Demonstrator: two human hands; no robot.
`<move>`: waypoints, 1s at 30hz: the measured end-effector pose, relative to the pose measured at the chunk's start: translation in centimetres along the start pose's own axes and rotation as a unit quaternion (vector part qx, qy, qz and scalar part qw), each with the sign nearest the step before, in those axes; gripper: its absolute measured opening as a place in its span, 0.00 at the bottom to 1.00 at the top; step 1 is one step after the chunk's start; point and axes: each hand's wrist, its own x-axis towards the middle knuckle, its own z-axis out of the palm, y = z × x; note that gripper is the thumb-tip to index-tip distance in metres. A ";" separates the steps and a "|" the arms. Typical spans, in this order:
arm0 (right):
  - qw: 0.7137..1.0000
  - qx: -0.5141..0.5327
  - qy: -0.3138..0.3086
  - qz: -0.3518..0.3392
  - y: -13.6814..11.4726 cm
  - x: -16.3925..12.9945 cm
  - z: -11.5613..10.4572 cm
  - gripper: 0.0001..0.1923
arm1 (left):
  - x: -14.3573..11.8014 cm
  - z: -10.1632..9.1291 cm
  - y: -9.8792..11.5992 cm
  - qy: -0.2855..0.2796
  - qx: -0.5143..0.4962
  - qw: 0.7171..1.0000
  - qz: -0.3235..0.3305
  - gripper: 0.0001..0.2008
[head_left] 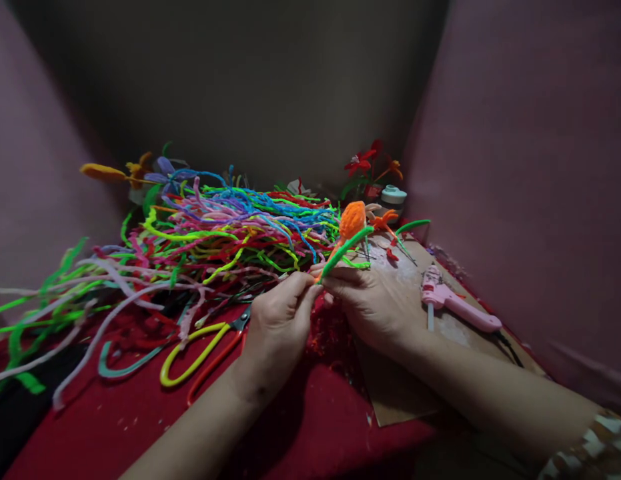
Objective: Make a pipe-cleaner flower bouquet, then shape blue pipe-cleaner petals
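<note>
A green pipe cleaner [346, 251] runs slantwise just right of the frame's middle, its upper end beside an orange fuzzy flower head [352, 220]. Both hands meet at its lower end. The left hand [280, 323] is closed, its fingertips pinching the green stem from the left. The right hand [377, 300] is curled around the same stem from the right, fingers closed on it, the two hands touching.

Left of the hands, a tangled heap of pipe cleaners [215, 233] in many colours fills the middle left of the frame. Below it, scissors [203, 350] with yellow handles lie on a red cloth [115, 427]. At right centre a pink glue gun [457, 303] rests on a brown board [390, 393]. Finished red flowers [363, 160] stand at the back, above the orange head.
</note>
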 end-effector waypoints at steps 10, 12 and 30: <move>0.993 0.004 -0.079 -0.093 2.5 1.3 -1.5 0.09 | 0.7 -0.9 1.6 -0.073 -0.304 0.922 -0.227 0.09; 0.990 -0.018 -0.086 -0.107 2.2 1.4 -1.6 0.09 | 0.7 -1.1 1.6 -0.075 -0.311 0.918 -0.235 0.10; 0.990 0.080 -0.105 -0.048 2.8 1.4 -1.2 0.10 | 1.2 -1.7 0.8 -0.191 -0.450 0.820 -0.297 0.09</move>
